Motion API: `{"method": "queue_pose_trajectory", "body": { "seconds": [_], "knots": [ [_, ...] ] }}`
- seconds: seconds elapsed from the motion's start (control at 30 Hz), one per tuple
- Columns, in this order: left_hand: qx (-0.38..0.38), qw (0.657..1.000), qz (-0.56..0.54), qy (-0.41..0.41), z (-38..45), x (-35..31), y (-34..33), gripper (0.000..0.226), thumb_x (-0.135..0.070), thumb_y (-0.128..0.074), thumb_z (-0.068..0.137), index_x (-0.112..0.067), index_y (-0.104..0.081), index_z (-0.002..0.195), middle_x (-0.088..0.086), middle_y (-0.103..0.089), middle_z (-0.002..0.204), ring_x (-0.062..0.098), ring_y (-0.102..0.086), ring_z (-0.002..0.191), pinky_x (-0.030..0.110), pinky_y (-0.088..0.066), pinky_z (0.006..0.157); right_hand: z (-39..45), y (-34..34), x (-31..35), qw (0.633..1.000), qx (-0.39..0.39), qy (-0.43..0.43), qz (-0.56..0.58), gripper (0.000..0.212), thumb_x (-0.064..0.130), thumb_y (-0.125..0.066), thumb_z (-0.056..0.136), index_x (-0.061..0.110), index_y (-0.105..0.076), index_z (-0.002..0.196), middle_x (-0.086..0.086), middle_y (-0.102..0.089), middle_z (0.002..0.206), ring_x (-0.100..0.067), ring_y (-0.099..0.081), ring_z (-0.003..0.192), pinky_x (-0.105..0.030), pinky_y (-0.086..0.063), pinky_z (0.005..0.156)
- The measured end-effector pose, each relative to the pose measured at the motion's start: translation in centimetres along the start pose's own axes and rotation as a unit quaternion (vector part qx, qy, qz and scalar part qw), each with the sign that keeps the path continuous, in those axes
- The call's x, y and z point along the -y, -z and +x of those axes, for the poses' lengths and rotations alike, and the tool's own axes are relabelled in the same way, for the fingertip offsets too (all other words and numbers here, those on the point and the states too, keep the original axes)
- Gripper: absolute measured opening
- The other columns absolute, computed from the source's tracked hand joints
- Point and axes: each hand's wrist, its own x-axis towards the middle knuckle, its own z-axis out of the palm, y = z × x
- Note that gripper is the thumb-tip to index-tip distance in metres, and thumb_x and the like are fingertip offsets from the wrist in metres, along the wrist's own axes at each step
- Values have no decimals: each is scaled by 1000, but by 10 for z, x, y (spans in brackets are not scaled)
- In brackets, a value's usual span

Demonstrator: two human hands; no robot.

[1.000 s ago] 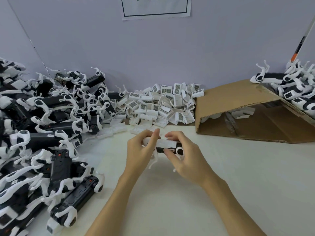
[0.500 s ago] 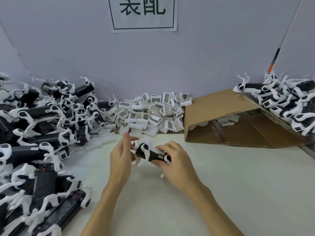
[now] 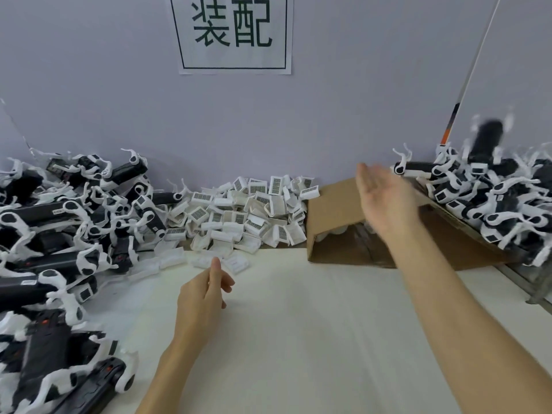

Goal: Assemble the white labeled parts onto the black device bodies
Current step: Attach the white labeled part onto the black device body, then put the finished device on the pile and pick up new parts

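Both your hands hold nothing: right hand flat, left hand loose. The flying black device could knock the right pile off the bench.

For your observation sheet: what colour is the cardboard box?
Brown cardboard box, clearest in the head view.
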Motion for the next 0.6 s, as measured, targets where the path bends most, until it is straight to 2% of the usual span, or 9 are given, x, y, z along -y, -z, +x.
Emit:
{"method": "queue_pose_trajectory", "body": {
  "seconds": [0.07,0.13,0.2,0.3,0.37,0.43,0.47,0.53,0.6],
  "knots": [
    [5,999,31,-6,1,1,-2,57,-52,-40,113,-25,-73,75,-17,-74,79,12,-68,59,30,-46,62,-25,20,-36,993,51,-79,-70,32,2,-51,102,-7,-61,131,-23,-71,127,-33,-69,123,-37,-59,100],
    [8,997,73,-13,1,2,-4,48,-44,-48,112,-28,-70,73,-21,-72,78,10,-66,60,33,-49,63,-53,39,-74,975,79,-153,-137,28,8,-57,98,-6,-68,119,-25,-74,119,-34,-74,113,-36,-63,88],
    [12,994,106,-27,-1,1,-5,42,-37,-52,110,-28,-69,73,-22,-71,76,7,-65,61,32,-49,64,-74,52,-108,954,77,-203,-205,26,9,-51,106,-4,-72,115,-23,-76,110,-33,-78,97,-33,-63,76],
    [10,990,130,-50,-3,0,-5,33,-34,-56,109,-27,-68,80,-16,-71,77,6,-64,69,29,-45,64,-92,63,-147,932,50,-236,-270,31,10,-45,110,-2,-73,114,-17,-77,95,-27,-77,83,-30,-62,69],
    [-2,986,152,-72,-5,0,-4,24,-31,-58,108,-24,-67,87,-14,-70,87,9,-62,75,30,-44,68,-98,69,-160,927,40,-240,-285,31,8,-45,109,-2,-74,113,-15,-76,90,-23,-76,77,-28,-61,66],
    [-36,975,192,-108,-6,-3,-2,10,-24,-63,106,-20,-69,99,-7,-67,102,16,-60,94,36,-49,78,-100,75,-164,925,31,-238,-293,29,7,-47,108,-1,-75,112,-14,-75,87,-22,-75,75,-27,-61,65],
    [-72,960,233,-138,-6,-2,1,5,-19,-68,103,-16,-71,106,0,-66,110,23,-58,103,39,-52,83,-100,78,-164,926,28,-240,-291,29,7,-48,108,-1,-75,111,-13,-74,85,-21,-74,73,-27,-61,65],
    [-136,907,361,-170,4,-4,9,26,-11,-78,93,-7,-71,118,16,-63,125,37,-57,117,46,-52,97,-99,80,-164,925,21,-246,-287,29,8,-50,107,0,-77,110,-10,-73,82,-20,-72,71,-28,-60,65],
    [-143,860,479,-101,31,-17,22,40,-14,-74,94,-6,-61,130,24,-53,142,43,-48,134,48,-39,113,-97,81,-166,923,16,-247,-295,29,10,-51,107,2,-78,108,-9,-72,81,-18,-70,69,-29,-58,67]
  ]
}}
